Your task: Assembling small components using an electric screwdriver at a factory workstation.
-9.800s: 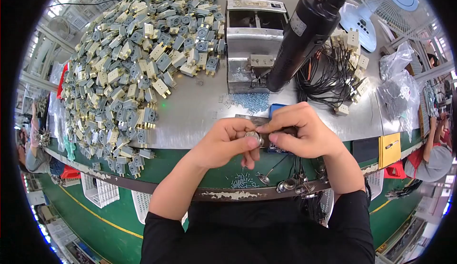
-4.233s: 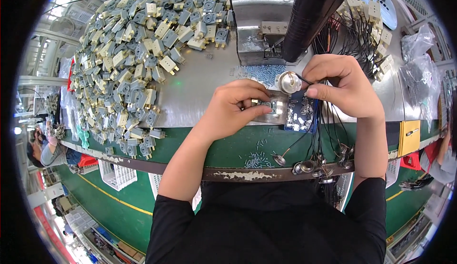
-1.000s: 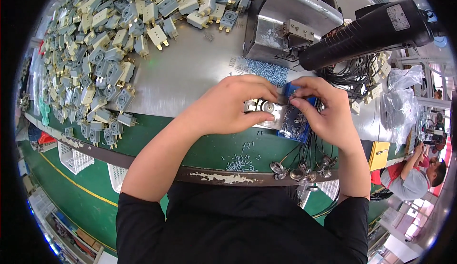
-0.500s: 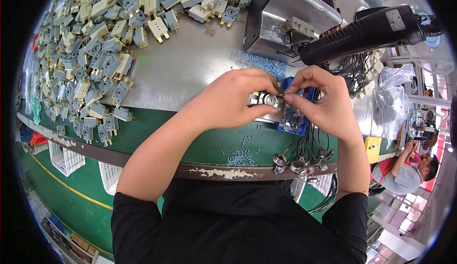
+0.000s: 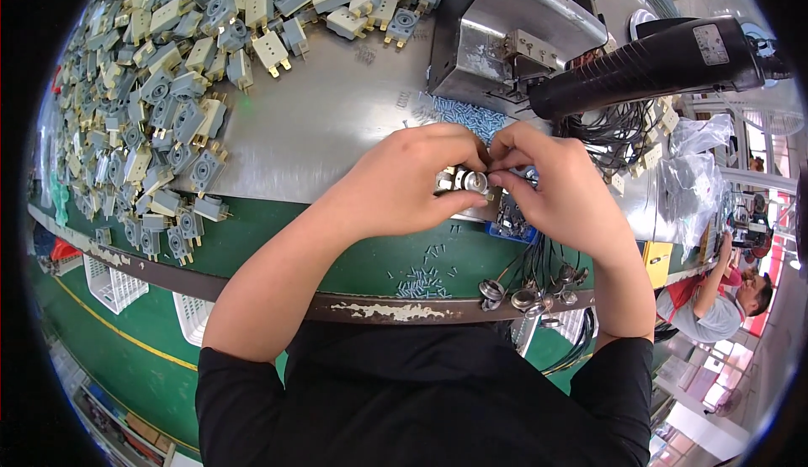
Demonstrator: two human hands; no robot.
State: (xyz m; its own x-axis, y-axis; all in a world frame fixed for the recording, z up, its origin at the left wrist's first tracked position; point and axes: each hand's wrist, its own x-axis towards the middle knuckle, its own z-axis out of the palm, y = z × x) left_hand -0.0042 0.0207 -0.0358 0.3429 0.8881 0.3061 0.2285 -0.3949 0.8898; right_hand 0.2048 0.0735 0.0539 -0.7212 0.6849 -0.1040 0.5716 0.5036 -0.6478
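Observation:
My left hand (image 5: 417, 177) is closed around a small round metal fitting (image 5: 474, 182) with a pale block-like part beside it, gripped between thumb and fingers. My right hand (image 5: 555, 183) meets it from the other side, with thumb and fingertips pinched together at the fitting's edge. Whatever sits in that pinch is too small and hidden to name. Partly under the right hand lies a blue tray (image 5: 510, 230) of small metal parts. Just beyond both hands spreads a heap of bluish screws (image 5: 473, 119).
Grey-and-cream switch blocks (image 5: 172, 114) cover the left of the bench. A metal fixture (image 5: 481, 46) and a black power screwdriver (image 5: 635, 67) stand far right. Loose screws (image 5: 423, 283) and round metal parts on black wires (image 5: 527, 299) lie along the near edge. A person (image 5: 715, 303) works at right.
My right hand has shifted left, its fingertips closing in against the fitting and covering more of the blue tray. The left hand keeps its hold on the fitting.

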